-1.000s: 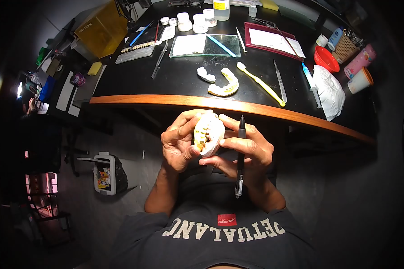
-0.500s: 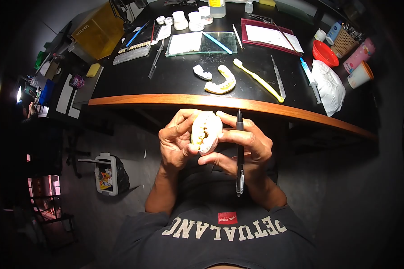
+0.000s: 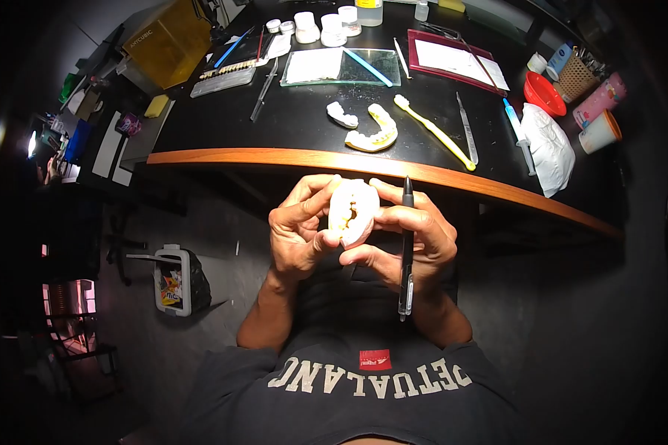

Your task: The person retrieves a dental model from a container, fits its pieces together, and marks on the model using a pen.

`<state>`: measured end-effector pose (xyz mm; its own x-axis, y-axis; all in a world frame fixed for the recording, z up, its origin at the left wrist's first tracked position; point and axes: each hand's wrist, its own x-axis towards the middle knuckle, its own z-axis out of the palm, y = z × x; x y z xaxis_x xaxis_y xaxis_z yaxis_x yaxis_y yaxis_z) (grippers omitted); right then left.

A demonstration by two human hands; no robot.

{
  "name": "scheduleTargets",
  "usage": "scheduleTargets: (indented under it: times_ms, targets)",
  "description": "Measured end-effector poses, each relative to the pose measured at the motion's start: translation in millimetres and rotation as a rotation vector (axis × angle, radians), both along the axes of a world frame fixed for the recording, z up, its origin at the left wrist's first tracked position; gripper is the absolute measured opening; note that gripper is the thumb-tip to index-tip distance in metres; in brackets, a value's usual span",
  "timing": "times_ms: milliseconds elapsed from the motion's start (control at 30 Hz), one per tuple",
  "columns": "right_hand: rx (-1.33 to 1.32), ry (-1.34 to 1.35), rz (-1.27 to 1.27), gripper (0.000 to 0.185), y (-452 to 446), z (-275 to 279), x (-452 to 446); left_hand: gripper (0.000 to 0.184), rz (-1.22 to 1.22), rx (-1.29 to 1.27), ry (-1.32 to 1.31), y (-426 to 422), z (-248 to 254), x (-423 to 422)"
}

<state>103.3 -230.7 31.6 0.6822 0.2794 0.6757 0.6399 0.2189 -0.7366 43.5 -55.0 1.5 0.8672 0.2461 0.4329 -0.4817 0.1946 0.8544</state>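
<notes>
A pale dental cast (image 3: 367, 204) with yellowish teeth sits between my two hands, just in front of the table edge. My left hand (image 3: 298, 228) is closed on its left side, thumb low and fingers near the top. On the opposite side, the fingertips and thumb of my right hand (image 3: 430, 236) grip it too. A black pen (image 3: 407, 256) is tucked upright among the right fingers, tip upward. On the table beyond lie a horseshoe-shaped dental cast (image 3: 378, 139), a small white cast piece (image 3: 341, 115) and a yellow toothbrush (image 3: 436, 133).
An orange-brown table edge (image 3: 274, 156) runs ahead of my hands. Rightward lie a scalpel (image 3: 467, 130), a blue-tipped syringe (image 3: 519, 137), a white plastic packet (image 3: 548, 152) and a red bowl (image 3: 542, 95). A glass slab (image 3: 371, 73) lies farther back. A bin (image 3: 191, 278) stands on the floor, left.
The cast and both hands have shifted slightly right in view, with the cast tilted a little differently. The pen has moved along with my right hand.
</notes>
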Motion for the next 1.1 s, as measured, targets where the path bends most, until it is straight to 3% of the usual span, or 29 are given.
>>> scheduleTargets:
  times_ms: [500, 733, 1100]
  targets:
    - [0.011, -0.007, 0.002, 0.060, 4, -4, 0, 0.066, 0.052, 0.142, -0.091, 3, 0, -1]
    - [0.069, -0.006, -0.009, 0.064, 9, -8, 0, 0.055, 0.039, 0.083, -0.088, 0, 7, -3]
    - [0.092, 0.015, 0.022, 0.064, 12, -15, 2, 0.057, 0.050, 0.128, -0.105, 5, 6, -2]
